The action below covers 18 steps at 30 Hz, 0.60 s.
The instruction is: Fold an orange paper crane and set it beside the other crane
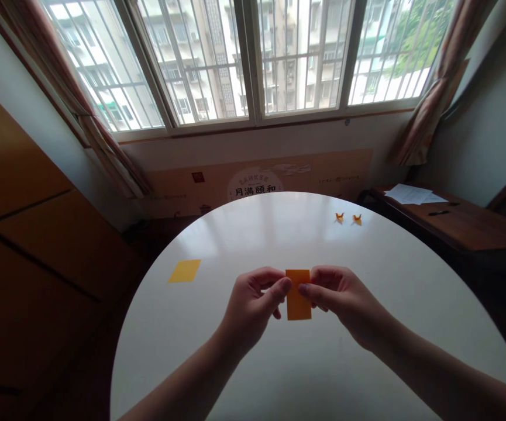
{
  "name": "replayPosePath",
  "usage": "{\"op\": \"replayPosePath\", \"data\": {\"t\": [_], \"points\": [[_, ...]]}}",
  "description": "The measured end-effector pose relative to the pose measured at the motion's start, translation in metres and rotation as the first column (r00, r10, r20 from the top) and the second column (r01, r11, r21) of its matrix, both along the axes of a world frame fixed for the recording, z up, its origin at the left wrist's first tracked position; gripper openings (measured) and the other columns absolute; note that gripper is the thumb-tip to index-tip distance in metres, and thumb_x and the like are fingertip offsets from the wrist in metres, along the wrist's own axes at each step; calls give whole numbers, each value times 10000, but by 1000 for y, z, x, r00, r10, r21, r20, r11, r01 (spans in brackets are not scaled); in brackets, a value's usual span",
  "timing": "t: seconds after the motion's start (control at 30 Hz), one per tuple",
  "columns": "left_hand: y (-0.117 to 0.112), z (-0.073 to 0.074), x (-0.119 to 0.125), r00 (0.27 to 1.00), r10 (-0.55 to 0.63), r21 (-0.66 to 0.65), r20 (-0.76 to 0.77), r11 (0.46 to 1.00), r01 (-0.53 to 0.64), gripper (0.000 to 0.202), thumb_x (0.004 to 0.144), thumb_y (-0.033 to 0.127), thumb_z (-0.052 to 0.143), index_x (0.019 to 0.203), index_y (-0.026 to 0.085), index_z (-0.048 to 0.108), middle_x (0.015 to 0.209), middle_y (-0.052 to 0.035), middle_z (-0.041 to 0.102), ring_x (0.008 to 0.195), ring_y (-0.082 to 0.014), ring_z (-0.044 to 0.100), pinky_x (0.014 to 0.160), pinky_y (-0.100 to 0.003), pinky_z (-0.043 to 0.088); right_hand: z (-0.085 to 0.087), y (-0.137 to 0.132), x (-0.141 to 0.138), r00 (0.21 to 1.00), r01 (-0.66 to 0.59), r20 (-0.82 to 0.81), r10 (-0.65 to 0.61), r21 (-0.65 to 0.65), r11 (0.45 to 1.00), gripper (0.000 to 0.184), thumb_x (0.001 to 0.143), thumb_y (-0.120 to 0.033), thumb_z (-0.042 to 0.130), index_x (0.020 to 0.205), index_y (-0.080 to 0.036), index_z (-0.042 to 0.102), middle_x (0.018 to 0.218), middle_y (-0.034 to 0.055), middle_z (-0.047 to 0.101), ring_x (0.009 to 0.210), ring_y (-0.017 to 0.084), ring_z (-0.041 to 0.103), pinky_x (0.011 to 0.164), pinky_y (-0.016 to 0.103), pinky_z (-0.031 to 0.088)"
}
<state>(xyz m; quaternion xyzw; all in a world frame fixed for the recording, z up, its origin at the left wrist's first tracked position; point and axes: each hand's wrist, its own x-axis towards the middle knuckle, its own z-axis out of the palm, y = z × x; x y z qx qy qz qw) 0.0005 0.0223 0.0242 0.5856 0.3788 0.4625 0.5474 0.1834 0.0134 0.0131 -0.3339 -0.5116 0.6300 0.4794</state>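
An orange piece of paper, folded to a narrow upright rectangle, is held up over the white table between both hands. My left hand pinches its left edge near the top, thumb in front and fingers behind. From the other side my right hand grips it, with the thumb pressed on its front face and the fingers partly hidden behind. A flat yellow sheet of paper lies on the table to the left of my hands.
Two small folded orange paper figures stand near the far right edge of the round white table. Beyond on the right, white papers rest on a brown wooden desk. Barred windows and curtains are behind; a wooden cabinet stands at left.
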Motion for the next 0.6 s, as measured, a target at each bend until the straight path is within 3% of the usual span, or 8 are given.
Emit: {"op": "replayPosePath", "data": {"t": [0.2, 0.4, 0.6], "points": [[-3, 3, 2, 1000, 17, 32, -18, 999, -16, 268, 804, 377, 736, 748, 115, 721, 596, -2, 594, 498, -82, 505, 433, -177, 432, -2, -1, 0, 999, -23, 41, 20, 79, 997, 181, 838, -321, 754, 752, -174, 695, 715, 1, 657, 673, 123, 566, 607, 218, 424], [1, 1, 2, 998, 49, 33, -24, 998, -48, 268, 774, 367, 761, 707, 113, 709, 593, -7, 603, 491, -81, 506, 433, -180, 430, -1, 1, 0, 991, 63, 108, -79, 147, 987, 146, 807, -320, 781, 852, -192, 725, 696, -14, 640, 630, 111, 542, 556, 201, 408], [-1, -1, 1, 999, 27, 29, -20, 999, -27, 254, 788, 362, 758, 755, 112, 723, 644, -27, 635, 518, -92, 523, 450, -193, 440, 2, -3, 3, 971, 91, 197, -132, 202, 975, 194, 818, -370, 760, 828, -180, 728, 720, 23, 668, 636, 140, 564, 550, 231, 427]]}}
